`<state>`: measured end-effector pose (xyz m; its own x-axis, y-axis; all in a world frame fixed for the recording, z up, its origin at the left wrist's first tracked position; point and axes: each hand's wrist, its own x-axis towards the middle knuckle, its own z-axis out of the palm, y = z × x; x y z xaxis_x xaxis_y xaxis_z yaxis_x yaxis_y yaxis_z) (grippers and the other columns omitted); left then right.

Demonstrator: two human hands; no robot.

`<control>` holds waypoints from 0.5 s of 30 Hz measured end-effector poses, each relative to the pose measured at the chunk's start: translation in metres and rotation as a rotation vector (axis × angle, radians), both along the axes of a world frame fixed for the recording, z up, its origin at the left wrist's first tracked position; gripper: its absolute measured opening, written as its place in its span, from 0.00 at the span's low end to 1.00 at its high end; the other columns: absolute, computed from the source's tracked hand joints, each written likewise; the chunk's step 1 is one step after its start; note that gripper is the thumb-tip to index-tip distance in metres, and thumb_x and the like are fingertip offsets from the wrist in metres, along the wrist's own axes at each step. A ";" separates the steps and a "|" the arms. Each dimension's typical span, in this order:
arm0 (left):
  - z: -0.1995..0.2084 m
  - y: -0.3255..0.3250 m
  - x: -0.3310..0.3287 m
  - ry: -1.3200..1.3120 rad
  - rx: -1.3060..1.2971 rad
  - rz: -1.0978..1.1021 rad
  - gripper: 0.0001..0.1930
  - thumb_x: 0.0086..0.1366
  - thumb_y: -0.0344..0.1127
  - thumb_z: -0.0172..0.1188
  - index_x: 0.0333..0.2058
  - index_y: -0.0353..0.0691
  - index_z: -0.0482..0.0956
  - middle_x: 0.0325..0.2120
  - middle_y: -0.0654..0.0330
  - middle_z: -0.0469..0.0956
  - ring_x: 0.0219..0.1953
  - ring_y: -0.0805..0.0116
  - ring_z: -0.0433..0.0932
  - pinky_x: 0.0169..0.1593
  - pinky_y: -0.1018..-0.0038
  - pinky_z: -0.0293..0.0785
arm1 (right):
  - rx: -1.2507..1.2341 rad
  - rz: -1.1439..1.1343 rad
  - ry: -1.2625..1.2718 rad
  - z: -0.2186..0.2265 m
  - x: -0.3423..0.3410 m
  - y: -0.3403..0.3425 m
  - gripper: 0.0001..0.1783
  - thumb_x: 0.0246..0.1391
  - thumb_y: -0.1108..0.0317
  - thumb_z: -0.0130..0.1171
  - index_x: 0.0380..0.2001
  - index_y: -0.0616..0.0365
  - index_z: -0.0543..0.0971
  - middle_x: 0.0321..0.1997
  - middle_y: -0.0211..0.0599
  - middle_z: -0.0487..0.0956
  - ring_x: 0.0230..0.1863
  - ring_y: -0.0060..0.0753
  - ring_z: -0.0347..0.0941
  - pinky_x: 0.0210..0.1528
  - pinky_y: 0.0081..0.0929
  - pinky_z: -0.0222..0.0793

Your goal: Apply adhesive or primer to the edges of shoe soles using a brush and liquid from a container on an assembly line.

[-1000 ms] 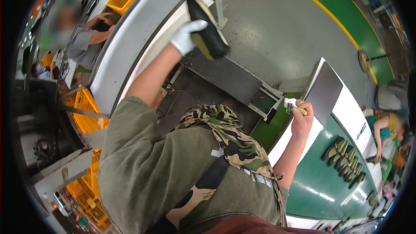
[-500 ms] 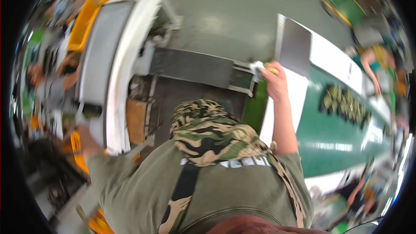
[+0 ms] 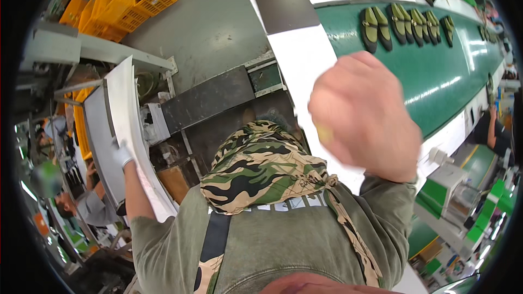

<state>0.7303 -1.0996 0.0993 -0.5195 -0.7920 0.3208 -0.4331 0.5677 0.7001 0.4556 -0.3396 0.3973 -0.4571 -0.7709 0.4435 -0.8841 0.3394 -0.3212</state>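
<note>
Right hand (image 3: 364,117) raised close to the camera, blurred, grip clenched on a small yellowish object (image 3: 323,133), mostly hidden. Gloved left hand (image 3: 122,154) rests on the white conveyor edge (image 3: 131,125), holding nothing visible. Shoe soles (image 3: 406,22) lie in rows on the green belt (image 3: 436,76), far side; nothing in hand at either belt yet.

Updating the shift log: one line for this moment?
left hand: gloved, on white conveyor edge | right hand: raised fist, blurred | shoe soles: on green belt
</note>
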 end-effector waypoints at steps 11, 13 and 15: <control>-0.014 0.434 -0.284 -0.313 -0.160 -1.114 0.24 0.53 0.30 0.68 0.51 0.40 0.78 0.57 0.55 0.75 0.61 0.62 0.71 0.66 0.68 0.64 | -0.133 -0.313 0.075 0.020 0.082 0.073 0.18 0.16 0.56 0.52 0.15 0.55 0.66 0.22 0.35 0.70 0.20 0.33 0.62 0.23 0.31 0.60; -0.029 0.474 -0.322 -0.241 -0.020 -1.292 0.25 0.52 0.27 0.69 0.51 0.41 0.78 0.56 0.56 0.76 0.60 0.63 0.73 0.64 0.70 0.66 | -0.132 -0.390 0.062 0.023 0.079 0.081 0.18 0.15 0.56 0.51 0.15 0.55 0.65 0.22 0.35 0.70 0.20 0.33 0.62 0.23 0.31 0.60; -0.021 0.509 -0.353 -0.309 -0.015 -1.339 0.25 0.52 0.26 0.69 0.51 0.40 0.78 0.56 0.55 0.76 0.59 0.63 0.74 0.64 0.70 0.67 | -0.105 -0.495 0.025 0.024 0.085 0.107 0.18 0.15 0.55 0.51 0.15 0.55 0.65 0.22 0.35 0.70 0.20 0.33 0.62 0.23 0.31 0.60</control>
<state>0.3775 -0.5910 0.0786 -0.9280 0.3681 0.0575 0.3102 0.6778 0.6666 0.5402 -0.2325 0.4218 -0.7446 -0.4151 0.5227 -0.6334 0.6866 -0.3570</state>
